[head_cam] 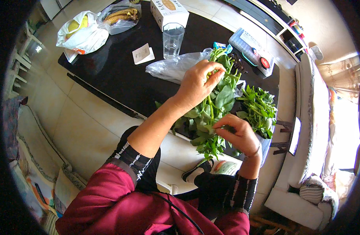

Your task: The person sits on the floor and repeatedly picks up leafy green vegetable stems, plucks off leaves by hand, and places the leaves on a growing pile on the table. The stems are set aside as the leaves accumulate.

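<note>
My left hand (pixel 202 79) is closed around the upper end of a leafy green stem (pixel 211 107), holding it over the table's near edge. Lower down, my right hand (pixel 240 133) has thumb and forefinger pinched at a leaf (pixel 207 129) of the same greens. More leafy greens (pixel 206 147) lie beneath and hang past the table edge, so where one stem ends is hard to tell. To the right sits a heap of picked greens (pixel 257 108), with a translucent container or bag partly showing below it. Behind my left hand lies a crumpled clear plastic bag (pixel 171 69).
On the black table (pixel 118 76) stand an empty clear glass (pixel 173 41), a white box (pixel 169 13), a folded card (pixel 143 54) and a plastic organizer case (pixel 252 51). Bags of fruit (pixel 83 33) occupy the far left. A sofa (pixel 310 126) borders the right side.
</note>
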`<state>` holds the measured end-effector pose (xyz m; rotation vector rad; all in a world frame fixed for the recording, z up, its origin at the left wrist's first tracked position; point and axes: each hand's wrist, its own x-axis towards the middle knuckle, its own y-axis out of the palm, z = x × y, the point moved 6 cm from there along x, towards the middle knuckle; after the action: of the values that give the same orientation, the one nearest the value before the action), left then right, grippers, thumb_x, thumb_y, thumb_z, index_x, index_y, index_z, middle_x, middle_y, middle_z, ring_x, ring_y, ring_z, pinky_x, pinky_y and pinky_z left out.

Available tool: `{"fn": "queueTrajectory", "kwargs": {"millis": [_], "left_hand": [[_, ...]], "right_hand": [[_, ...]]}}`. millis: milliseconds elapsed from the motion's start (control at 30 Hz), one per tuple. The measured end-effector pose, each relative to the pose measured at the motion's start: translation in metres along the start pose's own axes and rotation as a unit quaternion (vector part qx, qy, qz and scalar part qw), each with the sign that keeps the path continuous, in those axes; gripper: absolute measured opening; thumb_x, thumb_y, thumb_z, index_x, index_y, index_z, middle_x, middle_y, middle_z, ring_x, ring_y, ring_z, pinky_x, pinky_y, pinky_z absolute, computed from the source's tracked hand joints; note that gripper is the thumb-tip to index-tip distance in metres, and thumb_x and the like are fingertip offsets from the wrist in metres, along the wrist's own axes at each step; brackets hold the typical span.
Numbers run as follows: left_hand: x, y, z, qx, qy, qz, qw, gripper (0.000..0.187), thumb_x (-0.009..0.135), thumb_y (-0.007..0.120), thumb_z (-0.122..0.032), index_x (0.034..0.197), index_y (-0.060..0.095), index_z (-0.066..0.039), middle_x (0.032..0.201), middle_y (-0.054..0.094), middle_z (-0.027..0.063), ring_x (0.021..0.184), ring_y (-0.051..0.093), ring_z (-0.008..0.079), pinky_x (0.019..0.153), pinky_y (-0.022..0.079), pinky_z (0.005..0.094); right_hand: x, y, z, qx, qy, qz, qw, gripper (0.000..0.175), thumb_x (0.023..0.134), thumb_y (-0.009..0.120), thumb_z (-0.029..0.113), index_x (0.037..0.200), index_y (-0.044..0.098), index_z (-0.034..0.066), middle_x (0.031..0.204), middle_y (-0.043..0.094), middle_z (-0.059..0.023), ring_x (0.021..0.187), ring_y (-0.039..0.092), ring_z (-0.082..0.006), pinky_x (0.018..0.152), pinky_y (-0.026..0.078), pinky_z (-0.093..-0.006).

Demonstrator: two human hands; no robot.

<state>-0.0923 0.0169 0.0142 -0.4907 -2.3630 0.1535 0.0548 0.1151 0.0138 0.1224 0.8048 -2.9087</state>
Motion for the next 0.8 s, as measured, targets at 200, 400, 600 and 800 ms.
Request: {"fn": "queueTrajectory", "kwargs": {"millis": [200, 400, 600, 800], "left_hand": [[0.004, 0.017, -0.007, 0.062, 0.048, 0.099, 0.992, 0.031, 0.079, 0.062, -0.003, 0.109, 0.059, -0.011, 0.082, 0.055, 0.0082, 0.071, 0.058, 0.0218, 0.066, 0.048, 0.0342], [0.008, 0.017, -0.008, 0.061, 0.031, 0.133, 0.989, 0.012, 0.083, 0.066, -0.016, 0.090, 0.063, -0.007, 0.084, 0.057, 0.0101, 0.075, 0.061, 0.0254, 0.069, 0.049, 0.0341], [0.019, -0.039, 0.007, -0.296, -0.185, -0.038, 0.936, 0.019, 0.091, 0.060, -0.025, 0.092, 0.061, -0.005, 0.072, 0.051, -0.0044, 0.061, 0.042, 0.0018, 0.057, 0.035, 0.0158], [0.015, -0.042, -0.001, -0.398, -0.195, -0.004, 0.896, 0.018, 0.091, 0.060, -0.023, 0.092, 0.060, -0.004, 0.072, 0.049, -0.0055, 0.059, 0.037, -0.0001, 0.054, 0.031, 0.0151]], "right_hand": [[0.015, 0.027, -0.002, -0.061, -0.061, 0.030, 0.996, 0.010, 0.082, 0.063, 0.011, 0.089, 0.063, 0.0039, 0.083, 0.062, -0.0119, 0.079, 0.061, -0.0284, 0.073, 0.049, -0.0357], [0.013, 0.026, -0.010, -0.068, -0.043, 0.029, 0.996, 0.011, 0.082, 0.062, 0.012, 0.089, 0.063, 0.0037, 0.084, 0.062, -0.0134, 0.079, 0.061, -0.0298, 0.072, 0.049, -0.0362], [0.009, 0.016, -0.014, -0.080, 0.017, 0.039, 0.996, 0.021, 0.082, 0.065, 0.015, 0.099, 0.064, 0.0041, 0.085, 0.064, -0.0138, 0.078, 0.062, -0.0272, 0.071, 0.049, -0.0344], [-0.013, -0.028, -0.002, 0.041, 0.063, -0.091, 0.993, 0.033, 0.083, 0.067, 0.012, 0.113, 0.060, 0.0036, 0.081, 0.062, -0.0022, 0.074, 0.056, -0.0083, 0.067, 0.046, -0.0233]]}}
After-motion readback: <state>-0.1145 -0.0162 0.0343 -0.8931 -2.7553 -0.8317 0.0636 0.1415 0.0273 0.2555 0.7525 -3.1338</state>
